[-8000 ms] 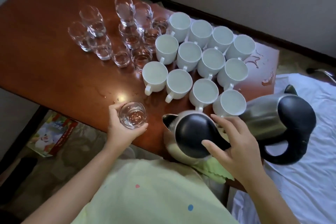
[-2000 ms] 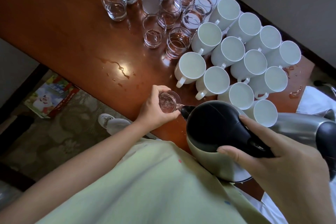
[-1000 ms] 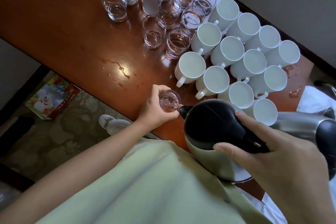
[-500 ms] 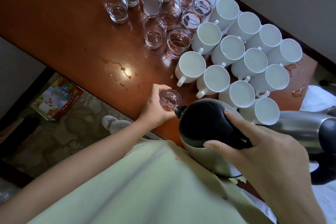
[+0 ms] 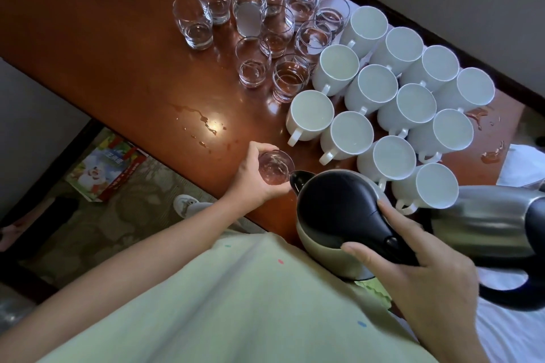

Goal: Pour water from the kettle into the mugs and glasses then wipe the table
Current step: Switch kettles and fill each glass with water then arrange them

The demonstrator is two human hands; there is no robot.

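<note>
My left hand [image 5: 250, 178] grips a small clear glass [image 5: 275, 166] at the near edge of the brown table [image 5: 118, 47]. My right hand [image 5: 418, 271] holds the black handle of a steel kettle [image 5: 336, 215], tilted with its spout touching the glass rim. Several white mugs [image 5: 383, 115] stand packed together at the right, water in them. Several clear glasses [image 5: 265, 26] with some water cluster at the back. A green cloth [image 5: 374, 289] peeks out under the kettle.
A second steel kettle [image 5: 495, 227] with a black handle lies at the right. Water puddles [image 5: 203, 124] sit on the table left of the held glass, and more spills [image 5: 486, 138] at the right end. A picture book [image 5: 106, 168] lies on the floor.
Eight seconds ago the kettle stood upright beside the glass. Since then I tilted it to the glass, and in the last second kettle and glass shifted slightly left.
</note>
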